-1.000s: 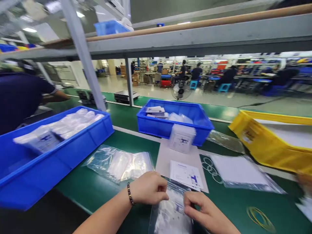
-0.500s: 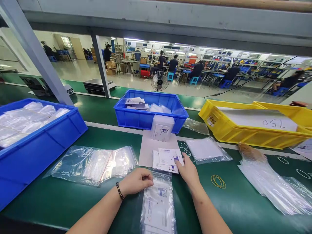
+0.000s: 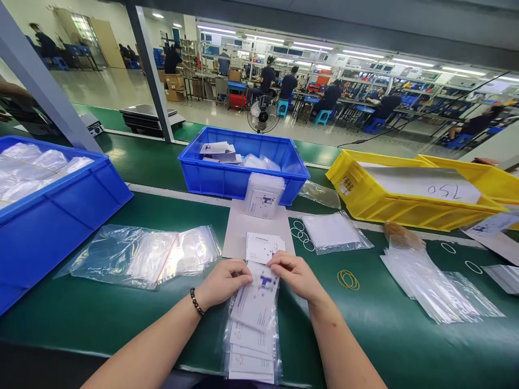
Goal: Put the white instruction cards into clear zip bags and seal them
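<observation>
A column of overlapping printed cards in clear plastic bags (image 3: 252, 337) runs toward me at the table's front. My left hand (image 3: 227, 282) pinches the upper left edge of the top bag, thumb and forefinger together. At its upper right corner, my right hand (image 3: 298, 274) has bent fingers closed on the bag's edge. Between them lies a card with a blue logo (image 3: 265, 282), apparently inside the bag. Just above sits another printed card (image 3: 259, 244) on a cardboard sheet (image 3: 233, 237), its right part behind my right fingers. A stack of cards (image 3: 264, 197) leans against the blue bin behind.
Blue bins (image 3: 243, 181) (image 3: 60, 216) stand behind and left, a yellow bin (image 3: 405, 208) behind right. Clear bags (image 3: 138, 254) lie left; a bagged white stack (image 3: 334, 232), rubber bands (image 3: 347, 280) and loose plastic sleeves (image 3: 430, 281) lie right. Workers sit beyond a fan (image 3: 263, 114).
My right hand has left the cards on the cardboard and come down-left to the bag's top. My left hand has moved slightly up. The view has tilted down a little.
</observation>
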`<state>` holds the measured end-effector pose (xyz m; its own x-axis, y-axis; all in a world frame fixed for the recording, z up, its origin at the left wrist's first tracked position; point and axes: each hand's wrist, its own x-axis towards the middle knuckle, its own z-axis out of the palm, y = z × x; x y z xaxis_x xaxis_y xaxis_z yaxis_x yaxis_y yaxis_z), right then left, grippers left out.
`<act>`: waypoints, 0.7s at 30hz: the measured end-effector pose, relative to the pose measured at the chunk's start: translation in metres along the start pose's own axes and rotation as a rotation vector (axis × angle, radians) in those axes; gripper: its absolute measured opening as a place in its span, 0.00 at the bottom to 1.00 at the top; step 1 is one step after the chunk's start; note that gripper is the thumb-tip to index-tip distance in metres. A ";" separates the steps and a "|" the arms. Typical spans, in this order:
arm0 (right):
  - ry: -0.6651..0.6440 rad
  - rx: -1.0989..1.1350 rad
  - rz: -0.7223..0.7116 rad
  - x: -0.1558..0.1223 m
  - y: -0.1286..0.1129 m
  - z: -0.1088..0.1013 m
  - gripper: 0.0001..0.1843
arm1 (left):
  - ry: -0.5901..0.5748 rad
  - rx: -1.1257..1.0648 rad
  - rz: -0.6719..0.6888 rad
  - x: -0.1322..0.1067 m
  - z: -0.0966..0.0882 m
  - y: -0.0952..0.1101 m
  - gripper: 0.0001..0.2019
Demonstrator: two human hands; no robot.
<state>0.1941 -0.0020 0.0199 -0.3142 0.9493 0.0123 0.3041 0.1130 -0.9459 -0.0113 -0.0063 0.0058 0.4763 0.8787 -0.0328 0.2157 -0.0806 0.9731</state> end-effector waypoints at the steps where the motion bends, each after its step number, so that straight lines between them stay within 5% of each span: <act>1: -0.096 -0.039 -0.037 -0.001 -0.003 0.001 0.11 | 0.028 -0.019 0.018 0.000 0.002 0.000 0.11; 5: -0.306 -0.042 -0.007 -0.003 -0.007 0.006 0.11 | 0.083 -0.166 -0.028 -0.001 0.008 0.000 0.11; 8: -0.255 0.000 0.056 -0.003 -0.004 0.009 0.08 | 0.059 -0.338 -0.195 0.000 0.008 -0.004 0.18; 11: -0.178 0.091 0.091 -0.003 0.000 0.011 0.11 | 0.060 -0.328 -0.290 0.001 0.007 -0.006 0.14; 13: -0.160 0.139 0.128 -0.002 0.002 0.012 0.16 | 0.084 -0.288 -0.294 0.001 0.007 -0.004 0.13; 17: -0.139 0.110 0.220 0.000 0.004 0.017 0.07 | 0.126 -0.231 -0.248 0.001 0.009 0.001 0.11; 21: -0.076 -0.002 0.185 0.001 0.000 0.022 0.09 | 0.164 -0.211 -0.205 0.001 0.011 0.003 0.10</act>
<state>0.1743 -0.0077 0.0129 -0.3200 0.9290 -0.1861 0.3649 -0.0605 -0.9291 -0.0012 -0.0108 0.0062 0.2941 0.9319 -0.2122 0.1031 0.1897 0.9764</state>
